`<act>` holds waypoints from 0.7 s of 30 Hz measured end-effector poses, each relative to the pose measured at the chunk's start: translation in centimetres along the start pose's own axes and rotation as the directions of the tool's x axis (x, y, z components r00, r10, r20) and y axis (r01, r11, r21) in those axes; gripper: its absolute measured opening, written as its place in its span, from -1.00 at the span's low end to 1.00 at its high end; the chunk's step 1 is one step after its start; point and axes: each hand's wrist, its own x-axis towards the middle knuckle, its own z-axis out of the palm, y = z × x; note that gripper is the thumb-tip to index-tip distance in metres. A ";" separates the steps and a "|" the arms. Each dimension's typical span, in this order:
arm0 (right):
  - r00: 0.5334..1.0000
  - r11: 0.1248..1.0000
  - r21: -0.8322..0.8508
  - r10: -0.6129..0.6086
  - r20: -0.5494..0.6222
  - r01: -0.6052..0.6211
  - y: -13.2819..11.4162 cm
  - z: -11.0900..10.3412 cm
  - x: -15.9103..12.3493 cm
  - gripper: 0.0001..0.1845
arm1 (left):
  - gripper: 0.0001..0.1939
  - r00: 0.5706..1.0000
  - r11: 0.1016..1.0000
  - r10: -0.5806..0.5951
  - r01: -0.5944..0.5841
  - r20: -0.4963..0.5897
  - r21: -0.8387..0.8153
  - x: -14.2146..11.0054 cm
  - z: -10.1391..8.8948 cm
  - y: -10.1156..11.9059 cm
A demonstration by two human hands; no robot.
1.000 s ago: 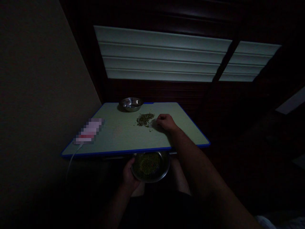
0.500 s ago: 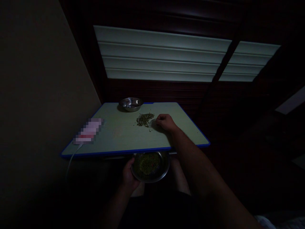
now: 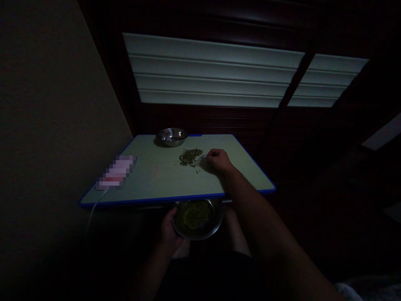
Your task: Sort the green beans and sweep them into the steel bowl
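Observation:
My left hand [image 3: 169, 229] grips the rim of a steel bowl [image 3: 198, 218] filled with small green grains, held just below the near edge of a pale green table [image 3: 156, 175] with a blue border. My right hand [image 3: 219, 160] rests on the tabletop with its fingers curled together, right beside a small heap of the same green grains [image 3: 189, 156]. A thin pale thing shows at its fingertips, too dim to name. A few loose grains lie near the heap.
A second, seemingly empty steel bowl [image 3: 172, 136] stands at the table's far edge. A blurred flat object [image 3: 116, 172] with a white cable lies at the left. A plain wall rises on the left; a dark louvred window panel stands behind.

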 end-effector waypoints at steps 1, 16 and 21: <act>1.000 1.000 0.020 0.008 0.023 -0.009 -0.1 0.0 -0.1 -0.91 | -0.78 1.000 1.000 0.001 -0.001 -0.003 0.005 0.1 -0.1 0.0; 0.961 0.985 0.150 0.039 0.274 -0.083 -0.5 0.0 -0.6 -0.85 | -0.78 1.000 1.000 -0.004 0.004 -0.011 0.028 -0.4 0.6 0.2; 0.991 0.984 0.179 -0.020 0.130 -0.004 0.0 0.1 -0.1 -0.85 | -0.80 1.000 1.000 0.002 -0.002 -0.019 0.020 -0.4 0.7 0.1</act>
